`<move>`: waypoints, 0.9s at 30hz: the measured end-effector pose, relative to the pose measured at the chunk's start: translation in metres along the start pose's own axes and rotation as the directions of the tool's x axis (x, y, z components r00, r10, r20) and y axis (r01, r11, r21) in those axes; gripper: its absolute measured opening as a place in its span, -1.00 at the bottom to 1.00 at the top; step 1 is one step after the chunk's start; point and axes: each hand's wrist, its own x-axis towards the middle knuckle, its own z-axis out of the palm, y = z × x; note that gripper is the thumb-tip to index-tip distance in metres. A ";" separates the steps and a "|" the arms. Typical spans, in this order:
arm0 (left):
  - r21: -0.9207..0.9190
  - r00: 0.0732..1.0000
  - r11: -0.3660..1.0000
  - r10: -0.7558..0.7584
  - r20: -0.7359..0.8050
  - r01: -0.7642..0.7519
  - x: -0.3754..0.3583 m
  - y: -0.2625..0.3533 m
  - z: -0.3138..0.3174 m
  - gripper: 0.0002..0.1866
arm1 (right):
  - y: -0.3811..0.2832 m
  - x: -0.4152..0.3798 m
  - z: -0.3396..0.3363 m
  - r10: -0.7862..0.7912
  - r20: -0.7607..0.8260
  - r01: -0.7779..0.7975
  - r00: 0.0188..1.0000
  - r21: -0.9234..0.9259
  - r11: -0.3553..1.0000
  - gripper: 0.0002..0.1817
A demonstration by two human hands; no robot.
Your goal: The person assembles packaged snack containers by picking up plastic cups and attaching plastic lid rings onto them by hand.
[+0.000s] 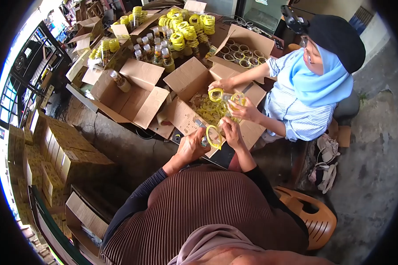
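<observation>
My left hand [191,148] is closed around a small cutter [200,124] whose blade points up and left. A yellow ring-shaped piece [214,137] lies between my two hands, against the cutter side. Closed fingers of my right hand [230,132] pinch the right edge of this yellow piece. Just beyond my hands, an open cardboard box [181,115] holds many yellow scraps [203,106]. Across that box, a co-worker's hands [244,109] hold a clear container with yellow rims [232,100].
An open box [139,99] at left holds one bottle [120,82]. Behind are filled bottles [157,52], stacked yellow rings [185,33] and a box of jars [241,55]. The co-worker [305,88] sits at right. An orange chair [311,221] stands by my right side.
</observation>
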 end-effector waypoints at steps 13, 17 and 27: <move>-0.036 0.958 0.999 -0.028 -0.284 0.019 -0.029 -0.053 -0.015 -0.31 | 0.028 0.044 -0.003 0.004 0.001 -0.003 1.000 -0.354 0.935 -0.63; -0.071 0.972 0.995 -0.083 -0.221 0.069 -0.024 -0.034 -0.029 -0.33 | 0.045 0.043 0.011 -0.278 -0.032 0.167 0.960 -0.731 0.662 -0.54; 0.028 0.997 0.998 -0.059 0.049 0.058 -0.010 -0.046 -0.025 -0.46 | -0.046 0.033 0.043 0.037 0.329 0.153 0.944 -0.535 0.831 -0.75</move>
